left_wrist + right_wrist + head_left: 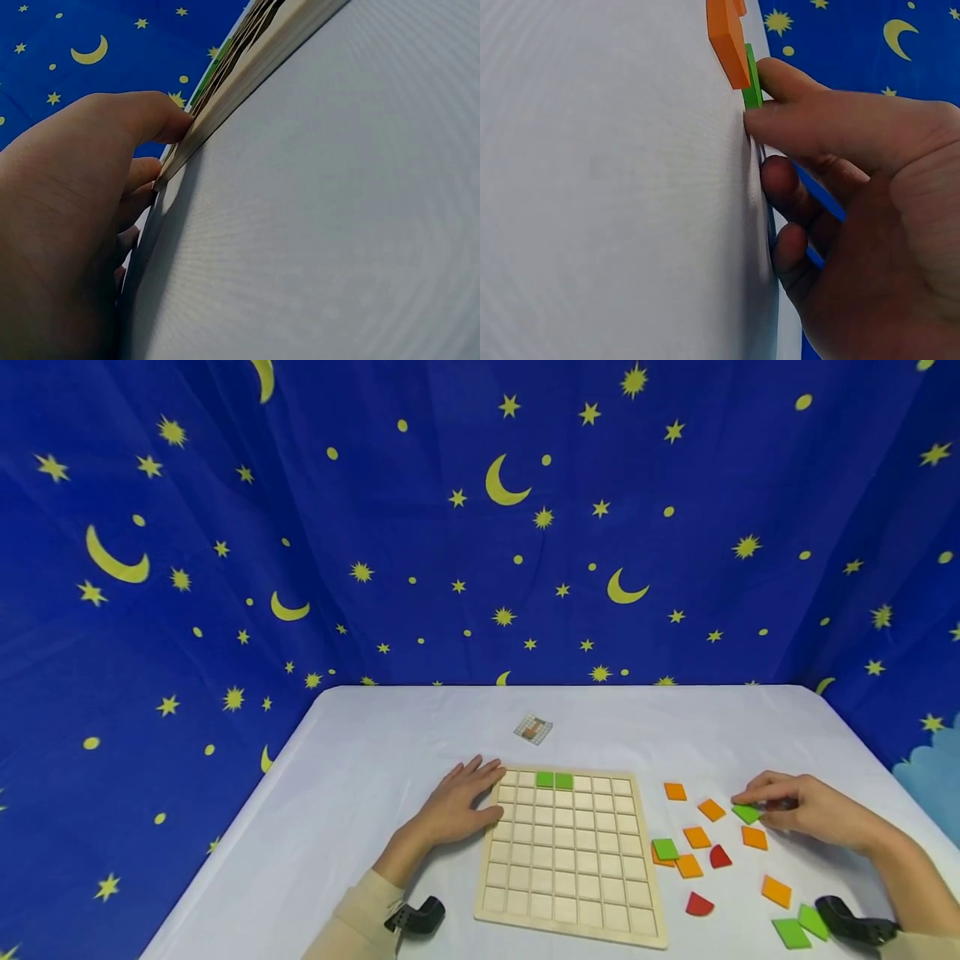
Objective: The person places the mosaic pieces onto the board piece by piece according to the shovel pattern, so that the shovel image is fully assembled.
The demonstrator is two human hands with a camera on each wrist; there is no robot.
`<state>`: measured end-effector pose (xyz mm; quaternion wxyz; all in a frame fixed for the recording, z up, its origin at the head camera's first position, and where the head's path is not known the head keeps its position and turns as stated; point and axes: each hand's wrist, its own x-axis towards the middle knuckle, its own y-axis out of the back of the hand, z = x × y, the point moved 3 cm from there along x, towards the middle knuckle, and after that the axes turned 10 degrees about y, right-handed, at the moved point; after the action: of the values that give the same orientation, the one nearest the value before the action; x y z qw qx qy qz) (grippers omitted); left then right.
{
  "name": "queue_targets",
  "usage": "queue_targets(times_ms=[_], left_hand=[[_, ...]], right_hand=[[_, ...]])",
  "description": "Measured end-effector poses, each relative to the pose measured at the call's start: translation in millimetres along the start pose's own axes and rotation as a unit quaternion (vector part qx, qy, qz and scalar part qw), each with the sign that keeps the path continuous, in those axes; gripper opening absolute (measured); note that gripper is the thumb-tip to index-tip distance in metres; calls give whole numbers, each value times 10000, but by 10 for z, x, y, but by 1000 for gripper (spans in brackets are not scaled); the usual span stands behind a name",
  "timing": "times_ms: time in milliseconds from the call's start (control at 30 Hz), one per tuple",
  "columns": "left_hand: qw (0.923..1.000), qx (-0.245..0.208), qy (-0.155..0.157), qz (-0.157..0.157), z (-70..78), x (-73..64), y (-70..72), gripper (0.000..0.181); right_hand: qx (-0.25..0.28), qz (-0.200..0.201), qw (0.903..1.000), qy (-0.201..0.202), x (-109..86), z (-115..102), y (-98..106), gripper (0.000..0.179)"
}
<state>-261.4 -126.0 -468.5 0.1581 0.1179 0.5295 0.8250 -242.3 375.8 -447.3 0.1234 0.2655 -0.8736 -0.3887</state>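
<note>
The right hand [813, 810] lay on the white tablecloth [360, 793] to the right of the board, thumb and forefinger closed in a pinch on a green tile [747, 813]; the right wrist view showed that tile [751, 79] held by its edge at the fingertips [780, 124], low against the cloth, with an orange tile [727, 37] just beside it. Around the hand lay the loose pieces: orange squares [697, 837], two red quarter-rounds [699, 905], and more green tiles [792, 933] near the table's front edge. The left hand [461, 806] rested flat, fingers relaxed and gripping nothing, its fingertips [161, 120] against the left edge of the wooden grid board [570, 852]. Two green tiles [554, 781] already sat side by side in the board's top row, all other cells bare. A small card [533, 728] lay farther back on the table. By the look of it the step in hand was the pickup of a third green piece. The next move would seem to call for lifting it clear of the neighbouring orange tile, carrying it left over the board, and seating it squarely in a cell while the left hand braced the board.
</note>
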Motion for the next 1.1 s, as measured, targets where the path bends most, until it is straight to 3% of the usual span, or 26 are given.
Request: queue_targets(times_ms=[267, 633, 1100], left_hand=[[10000, -23, -8, 20, -6, -21, -8, 66], [10000, -32, -3, -16, -10, -27, -8, 66], [9999, -40, -101, -14, -1, -29, 11, 65]], right_hand=[[-75, 249, 9996, 119, -7, -27, -43, 28], [-552, 520, 9968, -247, 19, -22, -37, 27], [-493, 522, 9974, -83, 92, -116, -88, 30]])
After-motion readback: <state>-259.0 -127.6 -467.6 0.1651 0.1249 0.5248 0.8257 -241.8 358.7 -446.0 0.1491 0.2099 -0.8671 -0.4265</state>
